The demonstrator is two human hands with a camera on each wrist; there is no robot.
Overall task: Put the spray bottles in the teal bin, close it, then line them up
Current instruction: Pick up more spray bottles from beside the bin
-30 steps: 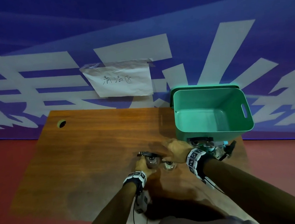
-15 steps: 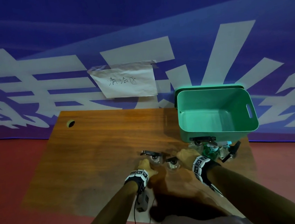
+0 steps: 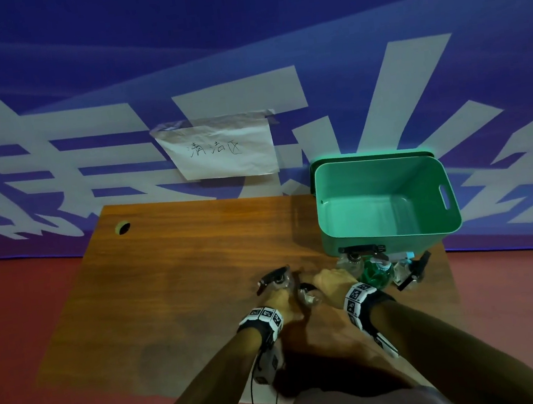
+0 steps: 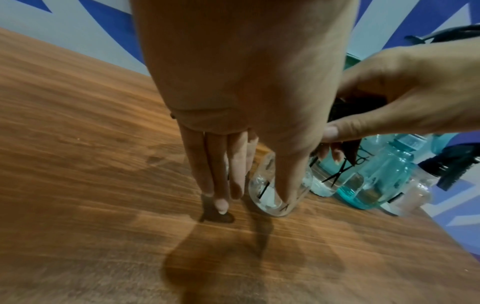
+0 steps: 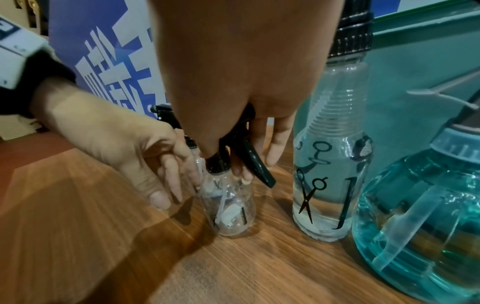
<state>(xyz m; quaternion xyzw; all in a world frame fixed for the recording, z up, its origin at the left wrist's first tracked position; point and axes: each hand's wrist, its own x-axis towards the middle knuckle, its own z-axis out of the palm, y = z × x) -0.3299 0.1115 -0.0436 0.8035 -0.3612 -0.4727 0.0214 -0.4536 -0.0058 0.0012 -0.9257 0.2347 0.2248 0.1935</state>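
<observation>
The teal bin (image 3: 390,240) stands open and empty at the table's back right. Several spray bottles stand upright in front of it. My left hand (image 3: 282,299) (image 4: 254,191) holds a clear bottle (image 3: 276,279) (image 4: 267,197) between thumb and straight fingers. Just right of it, my right hand (image 3: 330,283) (image 5: 233,164) grips the black trigger head of a small clear bottle (image 3: 308,297) (image 5: 230,209). A tall clear bottle (image 5: 327,195), a round teal bottle (image 3: 376,274) (image 5: 420,236) and another clear bottle (image 3: 404,270) stand to the right, untouched.
The wooden table (image 3: 184,279) stretches bare to the left, with a cable hole (image 3: 123,226) at its back left corner. A dark green lid (image 3: 370,155) stands behind the bin. A paper sign (image 3: 221,147) hangs on the blue wall.
My right hand has drawn back slightly toward me over the small bottle. The left hand stays at its bottle. The head view has shifted a little.
</observation>
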